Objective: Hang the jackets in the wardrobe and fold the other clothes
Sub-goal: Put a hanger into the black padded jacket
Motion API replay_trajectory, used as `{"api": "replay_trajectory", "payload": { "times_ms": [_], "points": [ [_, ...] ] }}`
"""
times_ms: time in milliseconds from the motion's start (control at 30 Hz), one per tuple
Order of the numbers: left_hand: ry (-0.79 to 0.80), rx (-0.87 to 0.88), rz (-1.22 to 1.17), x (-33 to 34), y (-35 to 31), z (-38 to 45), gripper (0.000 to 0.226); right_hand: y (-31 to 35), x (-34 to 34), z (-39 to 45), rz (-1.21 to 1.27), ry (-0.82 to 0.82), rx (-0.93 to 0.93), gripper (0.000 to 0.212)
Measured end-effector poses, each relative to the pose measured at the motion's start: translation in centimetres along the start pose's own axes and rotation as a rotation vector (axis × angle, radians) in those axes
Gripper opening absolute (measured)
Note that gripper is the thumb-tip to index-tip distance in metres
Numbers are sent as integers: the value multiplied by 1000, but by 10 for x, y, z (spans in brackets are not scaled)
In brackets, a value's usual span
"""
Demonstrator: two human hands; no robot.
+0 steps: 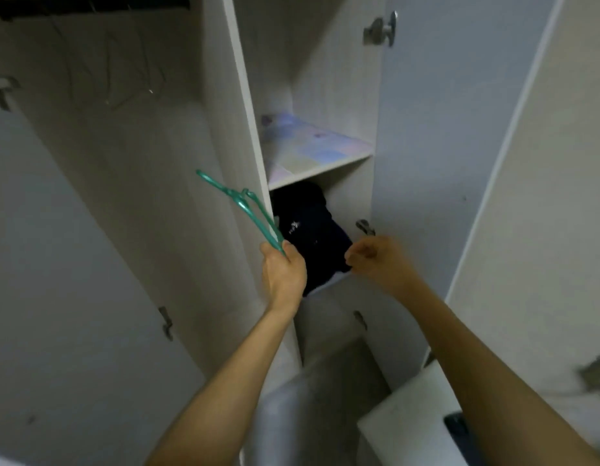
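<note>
My left hand (pixel 283 274) grips a green plastic hanger (pixel 242 207) by one end, and the hanger sticks up and to the left in front of the wardrobe's divider panel (pixel 238 129). A dark navy garment (pixel 312 230) with a small white logo lies on the lower shelf of the right compartment. My right hand (pixel 376 260) is at the garment's right front corner with its fingers curled there; the blur hides whether they pinch the cloth. The wardrobe's left hanging section (pixel 130 146) holds thin wire hangers (pixel 123 85) up high.
A shelf with pastel patterned liner (pixel 312 146) sits above the garment. Open wardrobe doors stand at the left (pixel 56 264) and right (pixel 426 129), with hinges on them. A white cabinet top (pixel 409 408) with a dark object (pixel 456 428) on it is at the lower right.
</note>
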State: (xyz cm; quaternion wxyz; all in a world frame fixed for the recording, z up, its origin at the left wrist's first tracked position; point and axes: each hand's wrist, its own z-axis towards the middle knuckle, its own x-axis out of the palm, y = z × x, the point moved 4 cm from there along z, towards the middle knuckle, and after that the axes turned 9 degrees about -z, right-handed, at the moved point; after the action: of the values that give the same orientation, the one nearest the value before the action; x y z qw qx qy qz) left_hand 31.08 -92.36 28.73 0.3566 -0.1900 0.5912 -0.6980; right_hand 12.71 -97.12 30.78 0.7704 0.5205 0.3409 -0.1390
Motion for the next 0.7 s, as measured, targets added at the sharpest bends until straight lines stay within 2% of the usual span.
{"api": "replay_trajectory", "payload": {
  "times_ms": [67,167,233,300,367,467,567,633,700],
  "points": [
    [74,-141,16,4,29,-40,12,-25,6,-46,-18,-2,99,11],
    [175,-389,69,8,65,-78,37,-48,18,-99,-17,-12,207,21],
    [254,-536,82,9,85,-88,43,-57,26,-119,-41,-6,280,15],
    [457,-616,137,22,98,-115,40,-74,25,-166,-13,-65,417,13],
    [583,-602,169,25,104,-120,34,-78,29,-187,10,-73,455,11],
    [787,-509,193,42,105,-144,27,-86,33,-252,13,-164,614,15],
    [1069,-510,201,64,106,-193,25,-86,43,-332,-37,-258,807,21],
    [1317,-495,221,75,108,-240,22,-79,48,-389,-90,-354,942,14],
    [1442,-508,221,79,104,-266,17,-73,49,-428,-146,-367,1015,6]
  ]
}}
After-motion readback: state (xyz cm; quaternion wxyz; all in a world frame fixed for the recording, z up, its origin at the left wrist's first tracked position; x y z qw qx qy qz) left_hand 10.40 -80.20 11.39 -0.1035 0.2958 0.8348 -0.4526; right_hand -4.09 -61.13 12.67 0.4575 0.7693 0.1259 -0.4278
